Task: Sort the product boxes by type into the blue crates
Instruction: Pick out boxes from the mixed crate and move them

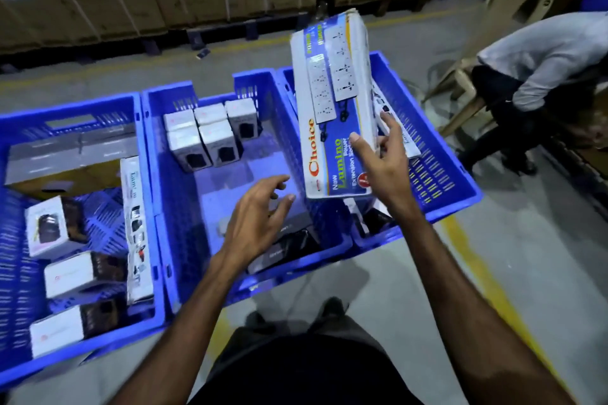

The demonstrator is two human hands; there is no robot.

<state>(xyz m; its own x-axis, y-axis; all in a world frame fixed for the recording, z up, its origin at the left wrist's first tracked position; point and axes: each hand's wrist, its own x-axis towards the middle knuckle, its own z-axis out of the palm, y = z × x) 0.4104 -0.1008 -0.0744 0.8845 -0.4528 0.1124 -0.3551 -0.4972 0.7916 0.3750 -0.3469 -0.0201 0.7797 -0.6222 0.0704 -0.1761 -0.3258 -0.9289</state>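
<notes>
Midway through sorting: the right hand [381,161] pinches an extension-socket box [335,108] above the right crate [441,174]; the left hand [260,217], fingers spread and empty, hovers over the middle crate [210,187], where small white boxes [210,138] are grouped. The left crate [82,217] looks still mixed.
</notes>
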